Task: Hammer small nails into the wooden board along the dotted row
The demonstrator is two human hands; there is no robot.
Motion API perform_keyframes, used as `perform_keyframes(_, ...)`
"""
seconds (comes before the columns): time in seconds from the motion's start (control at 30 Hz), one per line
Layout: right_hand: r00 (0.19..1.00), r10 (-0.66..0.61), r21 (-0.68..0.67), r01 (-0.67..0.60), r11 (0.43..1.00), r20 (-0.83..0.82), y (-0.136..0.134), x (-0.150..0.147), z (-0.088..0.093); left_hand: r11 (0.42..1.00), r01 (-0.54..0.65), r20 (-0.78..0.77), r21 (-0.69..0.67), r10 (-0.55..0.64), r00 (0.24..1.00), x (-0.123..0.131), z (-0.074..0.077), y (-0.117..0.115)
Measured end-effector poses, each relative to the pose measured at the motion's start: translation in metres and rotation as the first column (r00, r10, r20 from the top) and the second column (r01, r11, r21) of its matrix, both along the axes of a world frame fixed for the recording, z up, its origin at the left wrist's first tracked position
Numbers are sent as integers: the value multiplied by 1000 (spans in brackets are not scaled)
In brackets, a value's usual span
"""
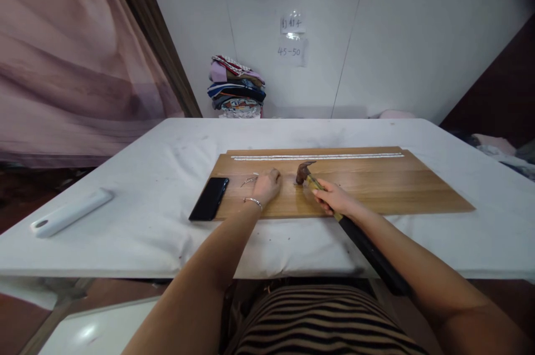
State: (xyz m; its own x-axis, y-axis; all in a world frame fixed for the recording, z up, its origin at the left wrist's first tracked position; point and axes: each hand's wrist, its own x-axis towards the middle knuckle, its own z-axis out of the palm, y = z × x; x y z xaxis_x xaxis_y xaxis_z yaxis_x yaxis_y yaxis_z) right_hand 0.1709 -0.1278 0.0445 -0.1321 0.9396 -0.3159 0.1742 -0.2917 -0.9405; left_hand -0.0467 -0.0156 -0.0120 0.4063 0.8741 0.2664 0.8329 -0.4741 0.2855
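My right hand (331,197) grips a claw hammer (357,237) by the upper part of its handle, close to the rusty head. The head is low over the wooden board (376,185), and the black grip slants back toward my body. On the board to the left rests my left hand (267,185), its fingers curled closed. Whatever they may hold is hidden. Beside that hand lie several thin nails (249,180). Something small sits on the board by the hammer head, too small to make out.
A black phone (209,199) overlaps the board's left end. White strips (317,157) run along its far edge. A white long-handled object (71,213) lies at the left of the white-covered table (137,176). Folded clothes (237,87) are stacked by the wall.
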Motion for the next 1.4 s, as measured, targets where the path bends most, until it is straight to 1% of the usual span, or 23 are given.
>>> perform_keyframes(0.23,1000,8,4,-8,1000,20,0,-1,-4,1000,-1,7,0,1,1000,0,-2,2)
perform_keyframes(0.57,1000,-14,22,13,1000,25,0,1,4,1000,-1,8,-4,1,1000,0,-1,1)
perform_keyframes(0.8,1000,16,21,-17,1000,15,2,3,-8,1000,6,34,-5,-6,999,0,0,0)
perform_keyframes(0.9,1000,28,21,-28,999,11,2,4,-10,1000,7,31,-4,-7,999,1,1,0)
perform_keyframes(1.13,999,30,18,-30,999,12,1,2,-5,1000,3,22,-8,-3,1000,1,1,1)
perform_keyframes(1.4,1000,-5,13,5,1000,26,1,3,0,1000,6,45,-5,-6,999,0,-3,2)
